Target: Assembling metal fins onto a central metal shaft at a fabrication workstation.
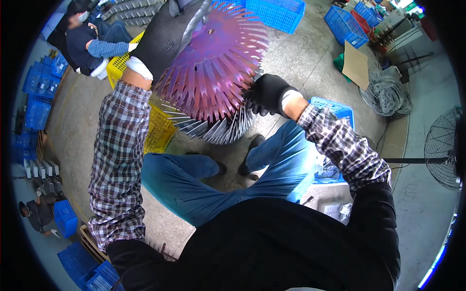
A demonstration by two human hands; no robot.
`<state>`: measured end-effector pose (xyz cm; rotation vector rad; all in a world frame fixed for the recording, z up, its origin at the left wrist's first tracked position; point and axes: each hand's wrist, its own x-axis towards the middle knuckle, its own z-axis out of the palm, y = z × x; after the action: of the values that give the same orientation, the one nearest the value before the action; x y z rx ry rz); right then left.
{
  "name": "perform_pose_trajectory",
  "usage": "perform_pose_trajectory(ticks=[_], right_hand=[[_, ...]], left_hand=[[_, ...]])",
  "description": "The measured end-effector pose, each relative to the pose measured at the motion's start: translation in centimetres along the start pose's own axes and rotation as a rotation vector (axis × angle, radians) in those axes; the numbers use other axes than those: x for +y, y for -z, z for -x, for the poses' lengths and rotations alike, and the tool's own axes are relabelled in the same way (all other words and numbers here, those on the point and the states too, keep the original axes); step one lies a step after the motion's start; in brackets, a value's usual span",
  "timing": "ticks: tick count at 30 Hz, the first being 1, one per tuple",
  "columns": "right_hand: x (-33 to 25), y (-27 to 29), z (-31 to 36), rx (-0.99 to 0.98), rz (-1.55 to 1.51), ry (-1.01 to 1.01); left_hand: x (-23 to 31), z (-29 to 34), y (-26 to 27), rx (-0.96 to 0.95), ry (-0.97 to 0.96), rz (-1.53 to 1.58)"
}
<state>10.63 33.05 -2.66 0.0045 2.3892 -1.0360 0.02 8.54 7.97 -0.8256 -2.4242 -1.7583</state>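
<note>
A large purple metal disc with many slit, blade-like fins round its rim is raised in front of me, above my knees. Below its near edge fans out a ring of thin silver spikes; whether it is joined to the disc cannot be told. My left hand, in a black glove, overlaps the disc's upper left, its fingers bent together near the top edge of the view; what they grip is unclear. My right hand, also black-gloved, is closed on the fins at the disc's right edge.
Yellow crates stand to the left of my legs. A blue crate sits by my right knee, with more blue crates ahead. Coiled wire and a fan are at right. A seated person works at far left.
</note>
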Motion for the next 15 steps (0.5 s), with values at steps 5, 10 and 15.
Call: perform_pose_trajectory(ticks=[5,10,15], right_hand=[[1.1,1.2,0.5,-0.002,-0.096,-0.021],[-0.1,2.3,1.4,-0.134,-0.328,-0.156],[-0.1,2.9,-1.3,-0.231,-0.243,-0.201]], left_hand=[[-0.5,-0.1,0.2,-0.028,0.0,-0.016],[-1.2,0.5,1.0,-0.032,-0.015,-0.207],[-2.7,-0.8,1.9,-0.073,-0.384,-0.528]])
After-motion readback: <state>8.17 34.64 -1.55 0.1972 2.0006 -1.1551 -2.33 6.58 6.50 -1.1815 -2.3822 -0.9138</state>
